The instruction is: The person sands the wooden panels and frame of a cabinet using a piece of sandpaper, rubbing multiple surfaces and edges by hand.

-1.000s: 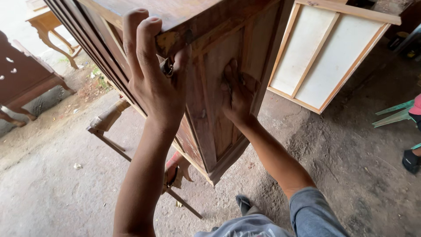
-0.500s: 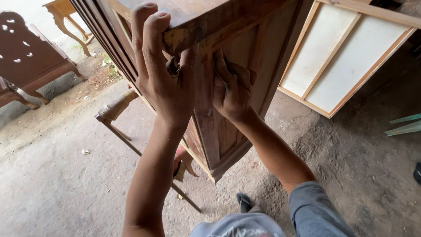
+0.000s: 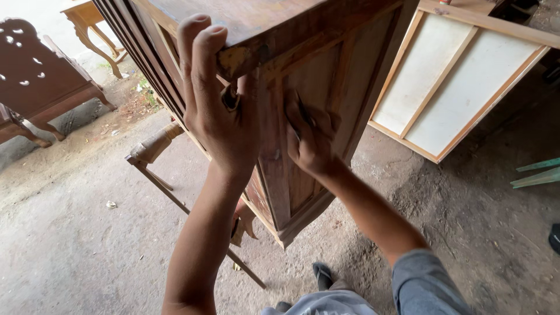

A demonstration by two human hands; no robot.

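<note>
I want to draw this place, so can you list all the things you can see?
Cabinet: one, reddish-brown wood, centre, tilted.
Carved chair: one, dark brown, far left.
Small table: one, light wood, top left.
Framed panel: one, white with a pale wood frame, right, on the ground.
Wooden stand: one, brown, under the cabinet.
Left hand: gripping the cabinet's top corner.
Right hand: pressed on the cabinet's side panel.

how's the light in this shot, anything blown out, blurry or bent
Head view: top left corner is washed out white behind the carved chair; even shade over the wooden cabinet, left hand and right hand, all fairly sharp; the wide lens makes the cabinet taper steeply downward; soft shadow on the dirt floor at right.
</note>
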